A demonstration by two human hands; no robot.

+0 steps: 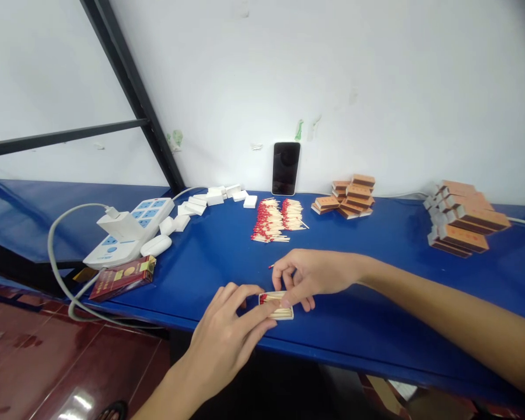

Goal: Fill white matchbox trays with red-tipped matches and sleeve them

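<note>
A small white matchbox tray holds several wooden matches, their red heads at the left end. My left hand is closed round its left and near sides, with the index finger lying over the matches. At the tray's far right, my right hand is bent, its thumb on the matches and its index finger by the far edge. One red match head sticks out beside the right hand; whether the fingers hold it is hidden. Beyond the hands lie two heaps of loose matches on the blue table.
Orange matchboxes stand in a middle stack and a right stack. White trays lie back left, near a power strip with a charger and cable. A phone leans on the wall. A red packet lies near the left edge.
</note>
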